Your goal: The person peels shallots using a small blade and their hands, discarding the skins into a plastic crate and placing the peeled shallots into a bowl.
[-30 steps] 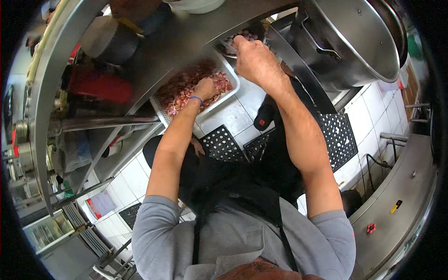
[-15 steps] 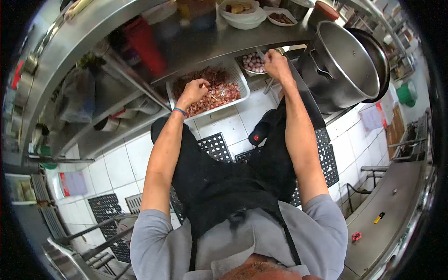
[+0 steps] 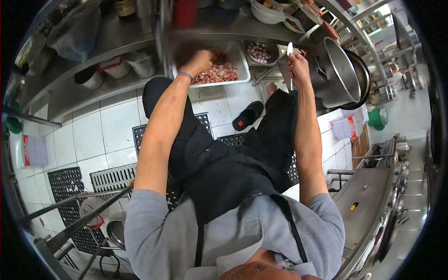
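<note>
My left hand (image 3: 200,62) is over the left part of a white perforated tray (image 3: 245,70) holding reddish-brown peelings (image 3: 219,73). Its fingers are curled and partly lost in a dark blur, so what they hold, if anything, is hidden. On the right, my right hand (image 3: 298,70) is closed around a knife with a pale upper end (image 3: 290,48). Between the two hands, beyond the tray's right side, a metal bowl (image 3: 275,52) contains small purple-white onions or shallots (image 3: 259,52).
A large steel pot (image 3: 343,74) stands right of my right hand. Metal shelving (image 3: 126,88) runs along the left and front. A black slipper (image 3: 248,115) and perforated black mats (image 3: 70,186) lie on the tiled floor. White containers (image 3: 267,13) sit on the shelf ahead.
The camera view has turned, shifting the pot and floor. My right hand has moved from beside the onion bowl to its right, and the knife now shows upright. My left hand remains at the tray.
</note>
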`<state>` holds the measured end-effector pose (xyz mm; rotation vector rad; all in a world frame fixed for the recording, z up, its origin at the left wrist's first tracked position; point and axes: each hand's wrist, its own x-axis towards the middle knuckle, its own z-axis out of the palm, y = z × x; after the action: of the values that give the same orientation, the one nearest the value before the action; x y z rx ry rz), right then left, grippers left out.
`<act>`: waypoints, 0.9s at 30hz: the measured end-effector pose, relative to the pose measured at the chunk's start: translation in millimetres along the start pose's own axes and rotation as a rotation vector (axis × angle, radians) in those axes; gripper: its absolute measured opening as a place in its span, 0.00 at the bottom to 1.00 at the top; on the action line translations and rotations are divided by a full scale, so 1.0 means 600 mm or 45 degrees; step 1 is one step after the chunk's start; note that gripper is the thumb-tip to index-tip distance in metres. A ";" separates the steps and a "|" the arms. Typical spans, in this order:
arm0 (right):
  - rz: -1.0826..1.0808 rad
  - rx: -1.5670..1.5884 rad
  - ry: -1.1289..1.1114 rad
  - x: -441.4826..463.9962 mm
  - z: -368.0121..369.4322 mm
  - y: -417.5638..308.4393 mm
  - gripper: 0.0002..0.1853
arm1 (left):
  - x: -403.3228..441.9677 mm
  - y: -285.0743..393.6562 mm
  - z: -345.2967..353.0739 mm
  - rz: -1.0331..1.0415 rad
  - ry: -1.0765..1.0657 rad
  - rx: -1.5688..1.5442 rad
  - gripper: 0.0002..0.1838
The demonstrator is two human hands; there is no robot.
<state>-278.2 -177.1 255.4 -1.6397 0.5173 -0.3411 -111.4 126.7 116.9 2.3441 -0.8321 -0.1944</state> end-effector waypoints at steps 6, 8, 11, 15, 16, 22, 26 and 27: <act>-0.045 0.025 -0.008 -0.034 0.028 -0.044 0.06 | 0.011 0.012 0.003 -0.024 0.008 -0.025 0.12; -0.034 -0.007 0.005 -0.036 0.022 -0.036 0.06 | 0.014 0.024 0.007 0.011 -0.007 -0.043 0.10; -0.040 -0.016 -0.049 -0.015 0.001 0.001 0.06 | 0.022 0.025 0.021 0.040 0.009 -0.082 0.10; -0.076 -0.055 -0.079 -0.004 -0.007 0.033 0.06 | 0.033 0.013 0.037 0.074 0.053 -0.029 0.13; -0.108 -0.154 -0.012 -0.001 -0.002 0.038 0.07 | 0.023 0.023 0.027 0.096 0.086 -0.019 0.13; 0.014 -0.074 -0.017 -0.001 0.038 0.065 0.07 | 0.034 0.014 0.045 0.139 0.120 -0.043 0.10; 0.101 -0.058 -0.117 0.010 0.052 0.085 0.07 | 0.026 0.024 0.023 0.091 0.055 -0.064 0.09; 0.106 -0.077 -0.101 -0.005 0.062 0.067 0.09 | 0.023 0.031 0.018 0.107 0.047 -0.089 0.10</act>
<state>-267.7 -147.1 211.1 -1.6775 0.5384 -0.1995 -113.8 101.7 121.0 2.2362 -0.8898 -0.1419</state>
